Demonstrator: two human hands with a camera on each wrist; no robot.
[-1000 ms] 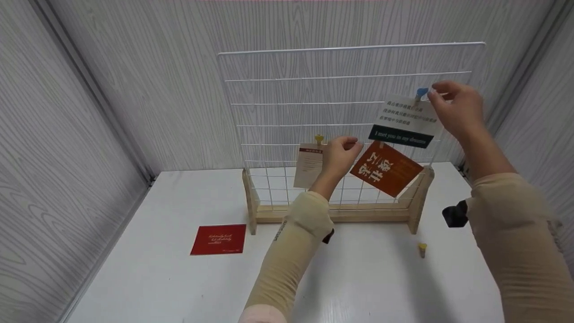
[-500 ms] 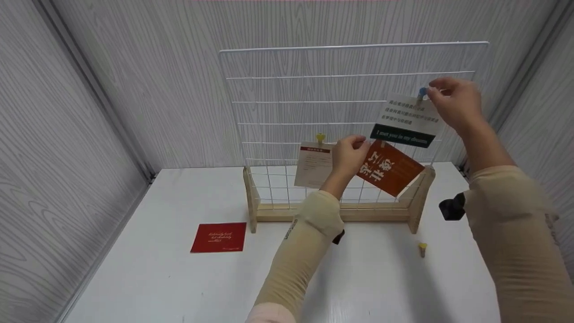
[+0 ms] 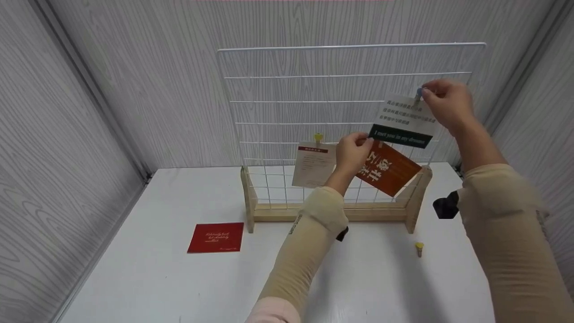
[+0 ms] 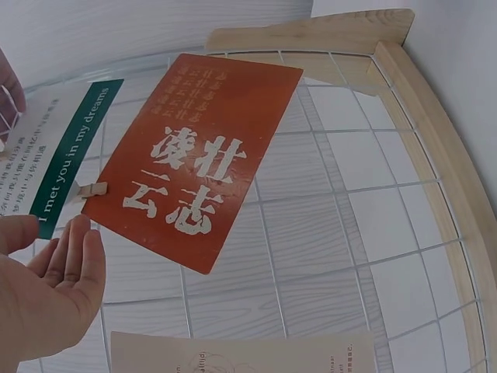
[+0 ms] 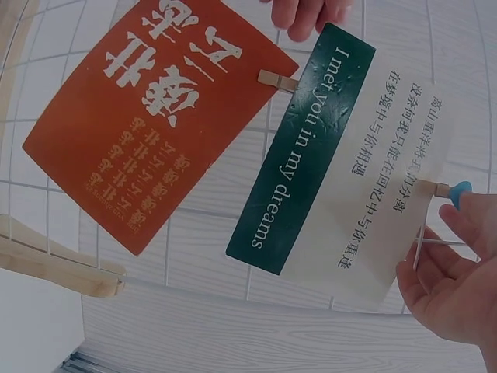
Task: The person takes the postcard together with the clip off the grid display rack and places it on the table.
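Note:
My right hand (image 3: 450, 103) pinches a small wooden clothespin with a blue top (image 5: 460, 193), clipped to the upper edge of a white-and-green card (image 5: 353, 163). Fingers of that hand reach around a grid wire in the right wrist view. With thumb and fingertips, my left hand (image 3: 352, 154) holds the lower left corner of the same card. Just below it, an orange card (image 4: 198, 159) with white characters hangs tilted from a plain clothespin (image 4: 93, 189). To the left, a cream card (image 3: 311, 168) hangs from a clothespin with a yellow top (image 3: 318, 137).
The white wire grid (image 3: 269, 102) stands in a wooden base (image 3: 376, 215) on a white table (image 3: 179, 287). A red card (image 3: 216, 237) lies at left. At right lies another yellow-topped clothespin (image 3: 419, 249). Wood-grain panels (image 3: 134, 40) enclose the back and sides.
My left hand has moved right, from beside the cream card to the corner of the white-and-green card. My right hand has closed over the blue clothespin top.

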